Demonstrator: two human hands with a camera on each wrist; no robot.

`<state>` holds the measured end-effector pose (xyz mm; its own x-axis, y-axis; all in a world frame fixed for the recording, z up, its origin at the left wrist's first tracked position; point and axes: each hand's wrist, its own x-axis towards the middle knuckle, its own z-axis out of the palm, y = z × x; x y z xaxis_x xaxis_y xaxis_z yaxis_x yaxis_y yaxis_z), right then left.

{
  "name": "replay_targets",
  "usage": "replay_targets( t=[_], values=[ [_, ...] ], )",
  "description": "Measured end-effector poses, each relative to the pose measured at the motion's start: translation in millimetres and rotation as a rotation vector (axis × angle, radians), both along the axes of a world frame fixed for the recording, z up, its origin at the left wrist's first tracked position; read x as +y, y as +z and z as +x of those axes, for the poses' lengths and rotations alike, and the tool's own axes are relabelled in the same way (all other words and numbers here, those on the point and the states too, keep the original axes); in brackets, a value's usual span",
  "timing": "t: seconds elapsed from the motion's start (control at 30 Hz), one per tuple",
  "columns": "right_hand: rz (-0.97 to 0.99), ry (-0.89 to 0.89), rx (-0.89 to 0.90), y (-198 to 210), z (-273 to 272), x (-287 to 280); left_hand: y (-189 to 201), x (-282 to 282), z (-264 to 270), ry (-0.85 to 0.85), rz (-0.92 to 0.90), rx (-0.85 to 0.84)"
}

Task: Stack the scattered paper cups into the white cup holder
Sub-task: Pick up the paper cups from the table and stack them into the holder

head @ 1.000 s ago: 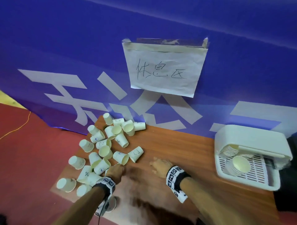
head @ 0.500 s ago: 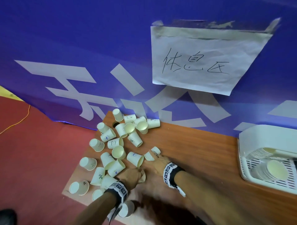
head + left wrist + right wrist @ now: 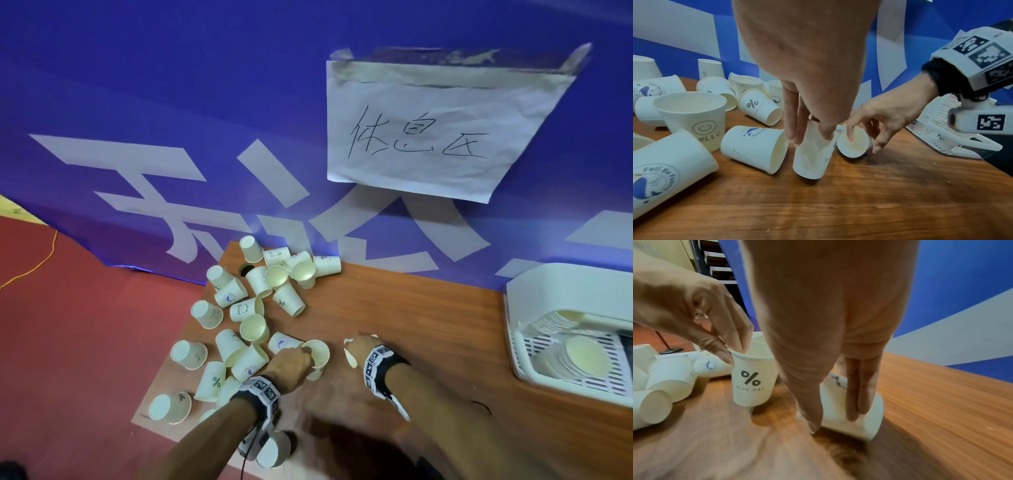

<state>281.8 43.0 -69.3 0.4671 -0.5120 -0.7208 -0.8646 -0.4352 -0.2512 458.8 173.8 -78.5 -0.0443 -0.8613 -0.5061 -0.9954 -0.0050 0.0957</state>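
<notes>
Several white paper cups (image 3: 253, 329) lie scattered on the left part of the wooden table (image 3: 428, 325). My left hand (image 3: 301, 358) pinches the rim of an upright "% NICE DAY" cup (image 3: 754, 379), which the left wrist view shows between my left hand's (image 3: 809, 138) fingers. Just to its right, my right hand (image 3: 833, 420) grips a cup lying on its side (image 3: 869, 423), thumb on one side and fingers on the other. The white cup holder (image 3: 534, 281) stands at the table's right edge, with a stack of cups (image 3: 579, 356) lying inside.
A blue banner (image 3: 171, 102) with a taped paper sign (image 3: 428, 137) backs the table. Red floor (image 3: 68, 342) lies to the left. One cup (image 3: 274, 448) sits at the near edge below my left forearm. Bare wood stretches between my hands and the holder.
Both hands have moved forward into the near cups. My left hand has taken an upright cup by its rim, and my right hand has closed over a lying cup. The head view shifted left.
</notes>
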Motion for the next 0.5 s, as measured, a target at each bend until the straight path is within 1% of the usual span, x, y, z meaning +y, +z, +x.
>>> replay_targets(
  t=[0.1, 0.17, 0.23, 0.37, 0.43, 0.5],
  values=[
    [0.062, 0.014, 0.031, 15.8, -31.3, -11.0, 8.7, -11.0, -14.2, -0.042, -0.017, -0.039],
    [0.01, 0.009, 0.01, 27.7, -56.1, -17.5, 13.5, -20.0, -25.3, -0.074, -0.048, -0.045],
    [-0.053, -0.016, -0.036, 31.0, -81.5, -27.0, 18.0, -29.5, -38.3, -0.094, -0.089, -0.04],
    [-0.186, -0.181, -0.135, 42.0, -120.8, -44.6, 33.9, -49.7, -76.1, -0.126, -0.172, -0.019],
    [-0.24, -0.311, -0.235, 53.9, -141.9, -49.6, 45.2, -59.3, -100.8, -0.137, -0.218, 0.009],
    [-0.279, -0.456, -0.356, 64.8, -161.3, -54.8, 55.6, -68.2, -126.0, -0.113, -0.265, 0.058]
  ],
)
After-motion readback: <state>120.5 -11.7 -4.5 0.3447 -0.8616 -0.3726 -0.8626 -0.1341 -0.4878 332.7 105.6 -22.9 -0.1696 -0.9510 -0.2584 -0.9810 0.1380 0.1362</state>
